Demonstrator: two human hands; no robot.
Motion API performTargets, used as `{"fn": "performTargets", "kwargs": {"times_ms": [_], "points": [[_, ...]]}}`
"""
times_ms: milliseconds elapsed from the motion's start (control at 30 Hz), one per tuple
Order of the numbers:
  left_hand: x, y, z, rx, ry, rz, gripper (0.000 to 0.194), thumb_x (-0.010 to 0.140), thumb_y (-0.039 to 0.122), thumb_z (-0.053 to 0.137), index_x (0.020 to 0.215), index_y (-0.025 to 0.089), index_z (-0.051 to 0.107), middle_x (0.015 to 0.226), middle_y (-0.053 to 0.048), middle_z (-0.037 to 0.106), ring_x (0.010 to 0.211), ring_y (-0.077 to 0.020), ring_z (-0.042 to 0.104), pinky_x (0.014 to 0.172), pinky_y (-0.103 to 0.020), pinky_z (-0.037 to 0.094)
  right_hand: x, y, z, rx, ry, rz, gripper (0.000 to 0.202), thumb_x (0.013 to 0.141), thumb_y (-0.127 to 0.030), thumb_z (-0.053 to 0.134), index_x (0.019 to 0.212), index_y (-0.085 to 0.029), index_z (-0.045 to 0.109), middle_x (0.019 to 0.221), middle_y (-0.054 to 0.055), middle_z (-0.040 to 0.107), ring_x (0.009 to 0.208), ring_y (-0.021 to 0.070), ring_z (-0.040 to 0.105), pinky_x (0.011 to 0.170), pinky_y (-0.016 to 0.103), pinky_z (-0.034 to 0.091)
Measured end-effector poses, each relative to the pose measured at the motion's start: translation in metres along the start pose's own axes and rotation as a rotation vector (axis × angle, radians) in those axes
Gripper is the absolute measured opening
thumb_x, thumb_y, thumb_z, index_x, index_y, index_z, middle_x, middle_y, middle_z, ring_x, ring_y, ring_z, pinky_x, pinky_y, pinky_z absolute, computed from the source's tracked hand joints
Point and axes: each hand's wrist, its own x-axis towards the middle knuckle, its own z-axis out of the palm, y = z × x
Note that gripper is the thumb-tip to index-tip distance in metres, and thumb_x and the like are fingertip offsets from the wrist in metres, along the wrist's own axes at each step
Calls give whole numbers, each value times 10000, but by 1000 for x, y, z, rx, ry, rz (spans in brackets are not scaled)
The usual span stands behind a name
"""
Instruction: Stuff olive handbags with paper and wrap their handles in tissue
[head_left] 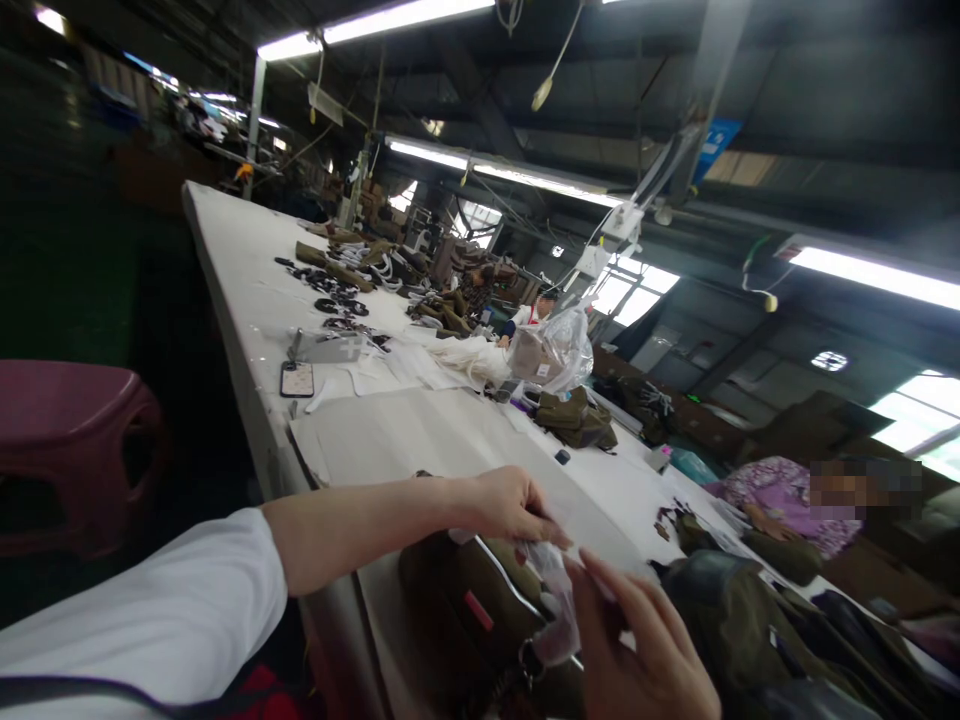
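Note:
A dark olive bag with a pinkish-red label and a pale shiny trim line lies on the table right in front of me. A crumpled, translucent white wrap is over the bag's right side, near a metal ring. My left hand reaches across above the bag, its thumb and fingers pinched on the upper end of this wrap. Close by on the right, my right hand has bent fingers, with thumb and forefinger closed at the wrap's edge. Motion blurs the fingertips a little.
The long white table carries a phone, olive pieces and straps, and a plastic-wrapped box. Olive bags are piled at right. A person in a purple patterned top sits across. A pink stool stands left.

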Motion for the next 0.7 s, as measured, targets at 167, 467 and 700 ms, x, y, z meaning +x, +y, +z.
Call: {"fn": "performTargets", "kwargs": {"times_ms": [167, 467, 700], "points": [[-9, 5, -1, 175, -42, 88, 344, 946, 334, 420, 753, 123, 611, 562, 41, 502, 476, -72, 458, 480, -183, 367, 24, 27, 14, 372, -215, 358, 295, 827, -439, 691, 984, -194, 746, 755, 31, 703, 593, 144, 639, 546, 221, 527], [-19, 27, 3, 799, -61, 169, 339, 868, 250, 451, 542, 167, 489, 472, 18, 418, 499, -110, 398, 504, -223, 313, 36, 15, 23, 435, -300, 526, 332, 686, -479, 779, 767, -161, 728, 650, 36, 678, 564, 164, 615, 482, 225, 500], [-22, 25, 3, 769, -119, 269, 266, 919, 184, 366, 794, 164, 600, 628, 20, 554, 606, -116, 498, 614, -202, 402, 49, 12, 26, 450, -407, 412, 372, 832, -509, 636, 939, -158, 701, 591, -17, 577, 513, 128, 521, 482, 229, 454]]}}
